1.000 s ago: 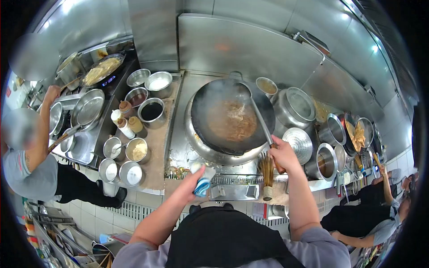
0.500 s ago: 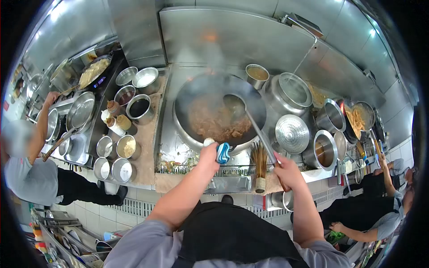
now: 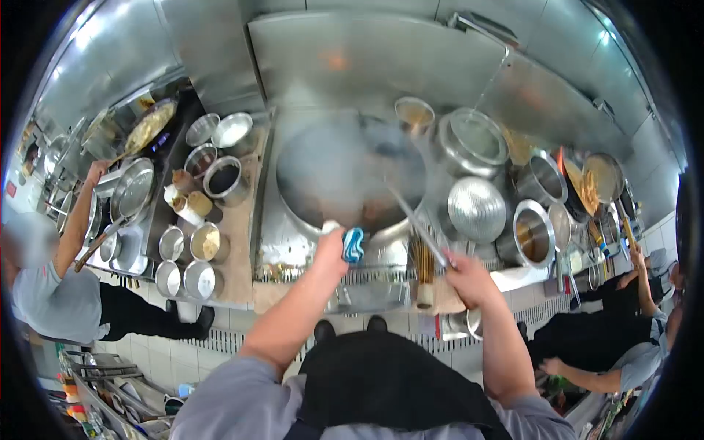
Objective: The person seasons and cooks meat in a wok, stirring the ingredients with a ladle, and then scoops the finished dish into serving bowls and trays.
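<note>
A large dark wok (image 3: 293, 165) sits on the steel range, its middle veiled by thick steam. Brown food (image 3: 370, 209) shows dimly low in it. My left hand (image 3: 331, 251) is closed round a blue and white cloth (image 3: 353, 245) at the wok's near rim; whether it grips the rim beneath is hidden. My right hand (image 3: 471, 280) is wrapped round the handle of a long metal ladle (image 3: 419, 224), whose head is lost in the steam. A bamboo brush (image 3: 424, 268) stands just left of my right hand.
Left of the wok are metal tubs, one with dark sauce (image 3: 224, 178), and squeeze bottles (image 3: 196, 205). To the right are a perforated strainer (image 3: 477, 209), a lidded pot (image 3: 477, 139) and a steel pot (image 3: 533, 235). One co-worker (image 3: 62, 293) stands at left; others are at right.
My left hand has come from beside the wok to its near rim with the cloth. The ladle's head has gone out of sight as the steam thickened. The view has shifted.
</note>
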The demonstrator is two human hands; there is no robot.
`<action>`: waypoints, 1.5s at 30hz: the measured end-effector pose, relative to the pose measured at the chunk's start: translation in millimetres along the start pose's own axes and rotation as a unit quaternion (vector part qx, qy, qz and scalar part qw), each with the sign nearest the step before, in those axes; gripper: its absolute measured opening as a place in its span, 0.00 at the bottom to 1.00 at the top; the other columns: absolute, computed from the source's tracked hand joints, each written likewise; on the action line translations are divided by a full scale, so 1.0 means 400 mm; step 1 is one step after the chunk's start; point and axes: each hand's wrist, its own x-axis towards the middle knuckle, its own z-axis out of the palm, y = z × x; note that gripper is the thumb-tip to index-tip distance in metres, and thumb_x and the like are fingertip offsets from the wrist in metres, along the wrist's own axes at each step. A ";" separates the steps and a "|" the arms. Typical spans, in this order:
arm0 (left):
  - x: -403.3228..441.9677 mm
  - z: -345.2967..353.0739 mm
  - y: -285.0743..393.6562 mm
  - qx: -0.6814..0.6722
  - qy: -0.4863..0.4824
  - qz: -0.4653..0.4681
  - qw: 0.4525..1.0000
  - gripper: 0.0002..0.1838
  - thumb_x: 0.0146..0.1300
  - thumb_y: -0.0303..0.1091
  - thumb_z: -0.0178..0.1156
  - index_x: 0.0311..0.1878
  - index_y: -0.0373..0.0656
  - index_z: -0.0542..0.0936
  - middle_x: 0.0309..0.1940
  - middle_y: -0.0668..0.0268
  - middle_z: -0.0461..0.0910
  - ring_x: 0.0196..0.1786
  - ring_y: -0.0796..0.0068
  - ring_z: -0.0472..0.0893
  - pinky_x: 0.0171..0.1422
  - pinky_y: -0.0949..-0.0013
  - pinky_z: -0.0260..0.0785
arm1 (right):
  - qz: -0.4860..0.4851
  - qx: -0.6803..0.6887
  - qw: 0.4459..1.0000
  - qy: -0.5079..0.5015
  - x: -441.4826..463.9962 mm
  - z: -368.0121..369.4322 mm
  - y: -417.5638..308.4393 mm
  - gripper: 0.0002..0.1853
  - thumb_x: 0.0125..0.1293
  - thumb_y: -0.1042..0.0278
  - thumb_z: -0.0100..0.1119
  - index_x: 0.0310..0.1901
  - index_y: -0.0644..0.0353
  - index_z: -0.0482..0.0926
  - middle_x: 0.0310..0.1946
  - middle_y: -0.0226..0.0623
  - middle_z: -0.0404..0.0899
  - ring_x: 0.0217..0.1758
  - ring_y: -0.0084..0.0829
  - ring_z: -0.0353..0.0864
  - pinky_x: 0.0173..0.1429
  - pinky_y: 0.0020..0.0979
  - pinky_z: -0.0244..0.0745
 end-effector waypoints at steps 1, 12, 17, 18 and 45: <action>0.098 -0.061 -0.027 0.047 -0.054 -0.040 0.997 0.09 0.67 0.31 0.48 0.33 0.44 0.77 0.26 0.65 0.79 0.26 0.71 0.79 0.28 0.63 0.71 | 0.106 -0.032 0.994 0.023 0.021 0.041 -0.041 0.36 0.60 0.74 0.54 0.72 0.53 0.63 0.25 0.33 0.75 0.21 0.26 0.75 0.26 0.32 0.73; 0.141 -0.020 -0.023 0.009 0.029 -0.112 0.993 0.07 0.68 0.35 0.51 0.39 0.45 0.76 0.29 0.66 0.78 0.29 0.69 0.79 0.35 0.58 0.75 | 0.009 -0.249 0.968 0.043 -0.109 0.031 -0.076 0.34 0.56 0.72 0.55 0.69 0.52 0.69 0.21 0.36 0.70 0.24 0.27 0.70 0.33 0.30 0.69; -0.154 0.032 -0.003 -0.043 0.028 -0.021 0.998 0.08 0.70 0.32 0.48 0.40 0.41 0.77 0.31 0.64 0.81 0.32 0.69 0.81 0.36 0.62 0.76 | 0.043 -0.272 0.958 -0.081 -0.259 -0.128 -0.252 0.32 0.57 0.71 0.56 0.67 0.54 0.70 0.21 0.39 0.72 0.23 0.28 0.72 0.34 0.31 0.71; -0.202 0.036 0.002 -0.055 0.056 -0.042 0.996 0.09 0.70 0.32 0.48 0.40 0.41 0.77 0.30 0.64 0.81 0.32 0.69 0.81 0.36 0.61 0.76 | 0.050 -0.285 0.952 -0.102 -0.264 -0.137 -0.267 0.32 0.57 0.71 0.57 0.67 0.54 0.70 0.22 0.41 0.73 0.24 0.29 0.74 0.34 0.31 0.71; -0.102 -0.186 -0.096 0.093 0.041 -0.067 0.993 0.09 0.70 0.33 0.49 0.44 0.41 0.77 0.35 0.64 0.83 0.34 0.69 0.83 0.40 0.62 0.78 | -0.072 -0.436 0.897 0.029 -0.114 0.021 -0.154 0.29 0.60 0.68 0.52 0.67 0.52 0.69 0.31 0.51 0.81 0.33 0.51 0.81 0.40 0.47 0.75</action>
